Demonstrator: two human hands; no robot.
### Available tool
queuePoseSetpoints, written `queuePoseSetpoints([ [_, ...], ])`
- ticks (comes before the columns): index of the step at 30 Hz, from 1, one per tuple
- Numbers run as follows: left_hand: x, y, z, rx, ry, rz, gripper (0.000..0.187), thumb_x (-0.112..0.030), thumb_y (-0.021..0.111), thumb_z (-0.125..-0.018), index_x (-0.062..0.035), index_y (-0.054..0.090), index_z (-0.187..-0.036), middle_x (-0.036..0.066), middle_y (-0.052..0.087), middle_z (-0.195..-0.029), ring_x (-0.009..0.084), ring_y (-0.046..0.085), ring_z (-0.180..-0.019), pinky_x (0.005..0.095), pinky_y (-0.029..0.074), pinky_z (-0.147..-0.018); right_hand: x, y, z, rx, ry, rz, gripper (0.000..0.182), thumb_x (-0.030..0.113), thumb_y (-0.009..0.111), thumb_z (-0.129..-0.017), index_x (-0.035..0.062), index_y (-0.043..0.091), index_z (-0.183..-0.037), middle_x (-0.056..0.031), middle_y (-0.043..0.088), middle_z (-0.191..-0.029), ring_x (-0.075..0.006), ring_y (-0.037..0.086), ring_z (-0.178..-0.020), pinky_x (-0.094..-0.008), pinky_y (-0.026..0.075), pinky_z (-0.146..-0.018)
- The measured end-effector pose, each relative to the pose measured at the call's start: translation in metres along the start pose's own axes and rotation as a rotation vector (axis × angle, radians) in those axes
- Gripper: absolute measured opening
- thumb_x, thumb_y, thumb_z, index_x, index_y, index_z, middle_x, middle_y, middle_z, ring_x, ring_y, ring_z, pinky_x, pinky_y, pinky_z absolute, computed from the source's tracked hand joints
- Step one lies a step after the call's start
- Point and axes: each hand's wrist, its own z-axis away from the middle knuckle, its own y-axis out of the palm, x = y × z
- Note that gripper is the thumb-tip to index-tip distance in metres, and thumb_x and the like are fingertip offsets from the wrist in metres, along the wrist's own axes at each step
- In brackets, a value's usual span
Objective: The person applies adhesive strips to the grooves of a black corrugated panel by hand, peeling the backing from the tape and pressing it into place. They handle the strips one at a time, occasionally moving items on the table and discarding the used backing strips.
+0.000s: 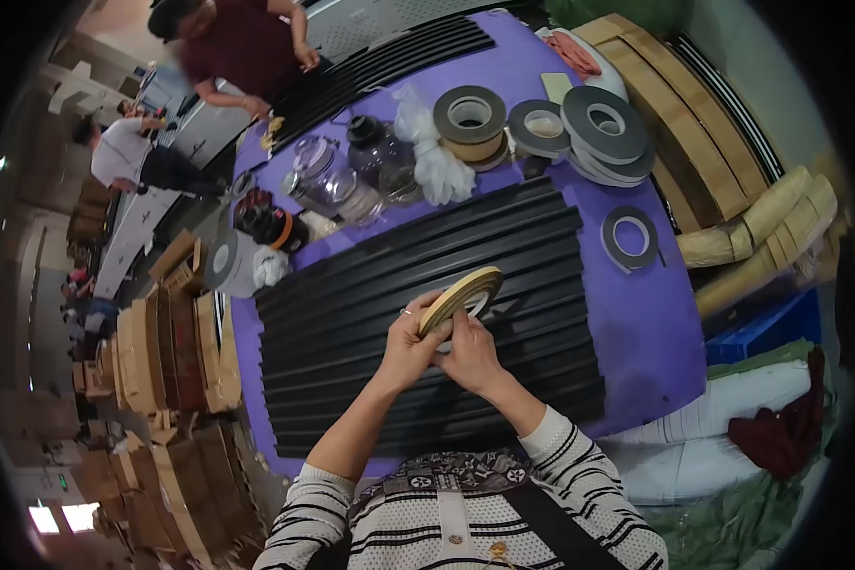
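Observation:
Between my two hands I hold a roll of tape (475, 288), tilted up on edge, with a yellowish rim and a pale core. My left hand (411, 344) grips its near left side, fingers wrapped round the rim. The fingers of my right hand (469, 353) are pinched together at the roll's lower edge, close to the left thumb; whether they hold a loose tape end is too small to tell. Under both hands lie several long black ribbed strips (351, 323), side by side on the purple table (644, 332).
More tape rolls (606, 133) are stacked at the table's far right, with a single roll (629, 238) lying flat nearer. Jars (337, 180) and a plastic bag (432, 142) stand along the back. A co-worker (242, 47) stands across the table. Cardboard boxes (161, 351) fill the left.

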Motion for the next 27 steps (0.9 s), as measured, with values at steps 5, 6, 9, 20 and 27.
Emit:
queuePoseSetpoints([
  [5, 0.004, -0.003, 0.058, -0.333, 0.165, -0.390, 0.024, -0.013, 0.055, -0.078, 0.0002, 0.051, -0.097, 0.016, 0.052, -0.097, 0.0295, 0.051, -0.090, 0.0336, 0.042, -0.075, 0.015, 0.029, 0.033, -0.015, 0.358, -0.745, 0.027, 0.012, 0.063, -0.073, -0.0013, 0.045, -0.088, -0.0066, 0.057, -0.079, -0.0127, 0.055, -0.069, -0.0249, 0.045, -0.062],
  [6, 0.010, -0.004, 0.072, -0.236, 0.104, -0.356, 0.022, -0.013, 0.054, -0.078, -0.0003, 0.051, -0.097, 0.016, 0.053, -0.092, 0.0290, 0.053, -0.085, 0.0332, 0.043, -0.072, 0.015, 0.031, 0.040, -0.033, 0.388, -0.839, 0.024, 0.010, 0.062, -0.074, -0.0002, 0.045, -0.088, -0.0052, 0.056, -0.080, -0.0119, 0.054, -0.069, -0.0243, 0.044, -0.062],
  [9, 0.021, 0.005, 0.108, -0.193, 0.093, -0.217, 0.015, -0.010, 0.051, -0.079, -0.0003, 0.052, -0.091, 0.015, 0.055, -0.078, 0.0320, 0.054, -0.072, 0.0364, 0.043, -0.063, 0.026, 0.033, 0.061, -0.095, 0.457, -1.007, 0.021, 0.007, 0.060, -0.075, 0.0014, 0.045, -0.089, -0.0033, 0.054, -0.080, -0.0099, 0.052, -0.068, -0.0224, 0.043, -0.062],
  [20, 0.029, -0.049, 0.180, -0.025, 0.233, -0.147, 0.011, -0.002, 0.053, -0.075, -0.0019, 0.056, -0.085, 0.016, 0.054, -0.068, 0.0321, 0.054, -0.064, 0.0358, 0.043, -0.057, 0.071, 0.083, 0.111, -0.053, 0.493, -0.852, 0.048, 0.004, 0.068, -0.068, 0.0004, 0.038, -0.105, -0.0055, 0.050, -0.086, -0.0124, 0.051, -0.078, -0.0239, 0.043, -0.069],
  [27, 0.047, -0.077, 0.207, -0.031, 0.257, -0.203, 0.014, -0.002, 0.054, -0.075, -0.0014, 0.057, -0.089, 0.013, 0.056, -0.069, 0.0238, 0.057, -0.061, 0.0293, 0.044, -0.056, 0.099, 0.117, 0.123, -0.111, 0.501, -0.802, 0.050, 0.005, 0.072, -0.064, 0.0020, 0.040, -0.102, -0.0045, 0.051, -0.087, -0.0128, 0.052, -0.078, -0.0243, 0.044, -0.070],
])
